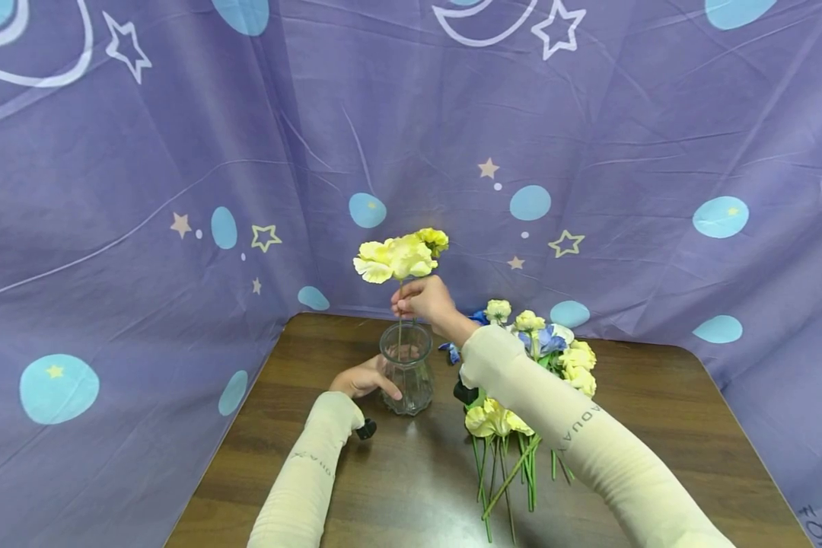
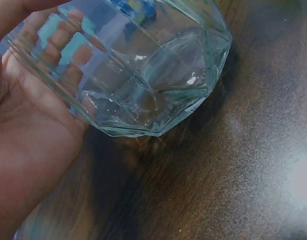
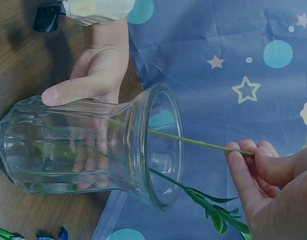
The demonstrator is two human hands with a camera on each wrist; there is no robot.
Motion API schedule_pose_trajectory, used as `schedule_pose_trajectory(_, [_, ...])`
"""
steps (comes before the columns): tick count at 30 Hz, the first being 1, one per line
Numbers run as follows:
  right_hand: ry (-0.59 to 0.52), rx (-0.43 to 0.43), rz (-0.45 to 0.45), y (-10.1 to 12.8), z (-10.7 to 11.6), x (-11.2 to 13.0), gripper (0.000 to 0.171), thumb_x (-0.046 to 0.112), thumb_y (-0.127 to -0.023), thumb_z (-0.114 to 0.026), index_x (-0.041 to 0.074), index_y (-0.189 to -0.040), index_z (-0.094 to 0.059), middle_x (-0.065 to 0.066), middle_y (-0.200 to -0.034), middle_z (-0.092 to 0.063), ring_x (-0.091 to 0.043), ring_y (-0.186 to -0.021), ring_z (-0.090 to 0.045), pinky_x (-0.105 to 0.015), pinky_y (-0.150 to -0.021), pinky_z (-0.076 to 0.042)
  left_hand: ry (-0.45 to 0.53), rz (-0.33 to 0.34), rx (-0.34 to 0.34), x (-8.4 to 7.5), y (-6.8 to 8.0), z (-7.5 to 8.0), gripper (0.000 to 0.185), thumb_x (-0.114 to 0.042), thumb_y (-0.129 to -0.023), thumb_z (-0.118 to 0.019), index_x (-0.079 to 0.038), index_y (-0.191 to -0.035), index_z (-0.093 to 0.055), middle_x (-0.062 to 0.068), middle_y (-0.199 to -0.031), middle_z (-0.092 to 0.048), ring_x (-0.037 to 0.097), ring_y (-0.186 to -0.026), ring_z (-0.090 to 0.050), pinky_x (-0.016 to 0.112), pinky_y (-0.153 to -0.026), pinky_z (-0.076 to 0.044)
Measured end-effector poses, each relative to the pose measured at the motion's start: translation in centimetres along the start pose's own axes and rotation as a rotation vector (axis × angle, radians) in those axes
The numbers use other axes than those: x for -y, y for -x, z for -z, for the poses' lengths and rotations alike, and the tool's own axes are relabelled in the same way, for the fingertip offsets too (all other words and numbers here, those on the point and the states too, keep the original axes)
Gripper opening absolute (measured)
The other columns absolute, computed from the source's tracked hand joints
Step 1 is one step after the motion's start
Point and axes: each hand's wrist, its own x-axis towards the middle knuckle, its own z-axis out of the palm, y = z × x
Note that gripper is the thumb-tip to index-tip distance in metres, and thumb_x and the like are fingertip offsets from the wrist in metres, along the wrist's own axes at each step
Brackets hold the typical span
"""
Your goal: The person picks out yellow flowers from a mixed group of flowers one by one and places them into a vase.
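- Head view: we see the yellow flower [image 1: 400, 257] above the glass vase [image 1: 406, 369], its stem already through the mouth.
- Our right hand [image 1: 425, 300] pinches the stem just under the bloom; our left hand [image 1: 364, 378] grips the vase's side, steadying it on the wooden table [image 1: 657, 426].
- We judge the work barely begun: one stem is going in, while the bunch of flowers [image 1: 527, 373] lies beside the vase, untouched.
- A purple star-print cloth [image 1: 178, 152] hangs behind.
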Motion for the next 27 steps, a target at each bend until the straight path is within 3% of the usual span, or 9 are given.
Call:
schedule_pose_trajectory(5, [0.006,0.009,-0.009,-0.01,-0.17,-0.25,0.017,-0.006,-0.092,-0.067,-0.014,-0.105,-0.072,-0.026,-0.097,-0.076,-0.024,-0.078,-0.076,-0.049,-0.091,-0.06,-0.001,0.01,-0.006,-0.01,0.06,-0.08,0.109,0.012,-0.068,-0.075,-0.003,-0.16,-0.02,0.022,-0.165,-0.028,0.038,-0.151,-0.027,0.058,-0.127,-0.015])
schedule_pose_trajectory(10, [0.018,0.012,-0.023,-0.16,-0.25,-0.49,0.016,-0.007,-0.091,-0.067,-0.015,-0.105,-0.073,-0.026,-0.095,-0.076,-0.039,-0.093,-0.075,-0.049,-0.09,-0.06,0.004,0.006,-0.009,-0.15,0.12,-0.17,0.111,0.011,-0.067,-0.075,-0.003,-0.16,-0.018,0.023,-0.166,-0.026,0.041,-0.152,-0.023,0.059,-0.127,-0.012])
schedule_pose_trajectory(15, [0.032,0.015,-0.029,-0.33,-0.28,-0.63,0.014,-0.009,-0.091,-0.067,-0.013,-0.102,-0.074,-0.026,-0.094,-0.076,-0.033,-0.081,-0.076,-0.05,-0.091,-0.059,0.0,0.001,-0.01,-0.04,-0.03,-0.1,0.108,0.014,-0.067,-0.074,-0.002,-0.16,-0.02,0.023,-0.164,-0.029,0.038,-0.15,-0.027,0.057,-0.127,-0.015])
schedule_pose_trajectory(17, [0.046,0.014,-0.027,-0.36,-0.33,-0.65,0.014,-0.01,-0.09,-0.067,-0.013,-0.102,-0.074,-0.025,-0.092,-0.076,-0.026,-0.076,-0.075,-0.05,-0.089,-0.06,-0.004,0.0,-0.007,0.0,-0.09,-0.06,0.106,0.014,-0.067,-0.073,-0.001,-0.159,-0.022,0.023,-0.164,-0.031,0.037,-0.149,-0.029,0.057,-0.127,-0.016])
schedule_pose_trajectory(23, [0.091,0.018,-0.033,-0.12,-0.53,-0.53,0.014,-0.009,-0.09,-0.068,-0.014,-0.102,-0.074,-0.025,-0.093,-0.076,-0.038,-0.09,-0.076,-0.041,-0.082,-0.063,-0.015,0.003,-0.002,-0.06,-0.07,-0.01,0.105,0.012,-0.069,-0.074,-0.002,-0.159,-0.022,0.022,-0.164,-0.03,0.039,-0.151,-0.025,0.058,-0.127,-0.013])
schedule_pose_trajectory(27, [0.107,0.023,-0.039,-0.08,-0.83,-0.53,0.016,-0.008,-0.09,-0.068,-0.014,-0.104,-0.074,-0.026,-0.096,-0.076,-0.038,-0.093,-0.075,-0.039,-0.081,-0.064,-0.007,0.014,-0.005,0.03,-0.06,0.04,0.107,0.011,-0.069,-0.074,-0.003,-0.16,-0.02,0.022,-0.165,-0.029,0.039,-0.152,-0.023,0.058,-0.127,-0.012])
